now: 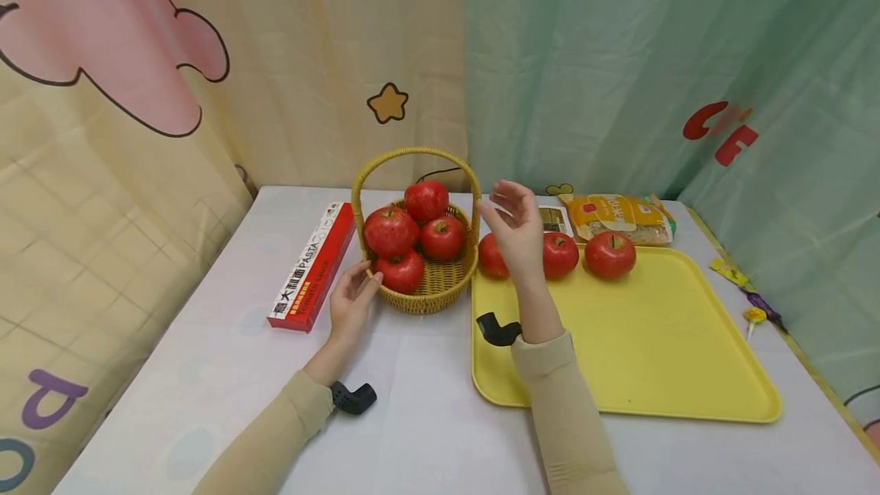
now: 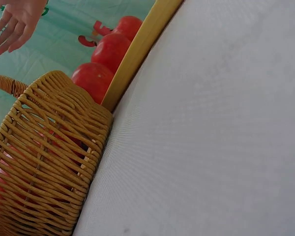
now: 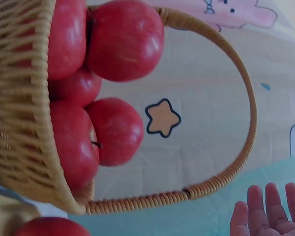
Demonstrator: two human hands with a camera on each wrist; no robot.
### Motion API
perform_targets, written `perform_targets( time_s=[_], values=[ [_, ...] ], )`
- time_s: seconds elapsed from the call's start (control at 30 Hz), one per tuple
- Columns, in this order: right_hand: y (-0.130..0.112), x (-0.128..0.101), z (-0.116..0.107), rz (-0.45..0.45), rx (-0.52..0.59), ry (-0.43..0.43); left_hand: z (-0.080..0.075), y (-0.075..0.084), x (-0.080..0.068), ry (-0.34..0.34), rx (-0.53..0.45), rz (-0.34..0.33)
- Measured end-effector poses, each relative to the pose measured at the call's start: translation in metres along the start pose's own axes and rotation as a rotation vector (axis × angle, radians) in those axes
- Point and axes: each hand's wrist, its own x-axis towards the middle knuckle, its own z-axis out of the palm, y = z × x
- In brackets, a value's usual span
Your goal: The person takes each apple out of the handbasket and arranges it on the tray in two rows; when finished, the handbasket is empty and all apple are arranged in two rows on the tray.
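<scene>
Woven yellow wicker basket (image 1: 431, 281) of red apples (image 1: 390, 231), on white surface (image 1: 412, 418) beside yellow tray (image 1: 660, 342). Left hand (image 1: 351, 302) relaxed against rim; right hand (image 1: 517, 229) spread, empty. Risk: top apple (image 1: 426, 199) dislodged by a knock.

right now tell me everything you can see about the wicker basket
The wicker basket is round, woven of tan-yellow cane, with one arched handle. It stands upright on the white table, beside the yellow tray's left edge. Four red apples are piled in it. The left hand touches its near-left rim; the right hand hovers open beside it.
</scene>
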Motion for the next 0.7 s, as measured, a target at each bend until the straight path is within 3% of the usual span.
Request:
perform_targets(
  time_s=[0.37,0.7],
  values=[
    [0.036,-0.007,0.044,0.060,-0.066,-0.209,0.001,0.002,-0.001,-0.012,-0.005,0.016],
    [0.056,-0.010,0.056,0.086,-0.161,-0.253,0.001,0.001,0.000,-0.005,0.016,0.017]
  ],
)
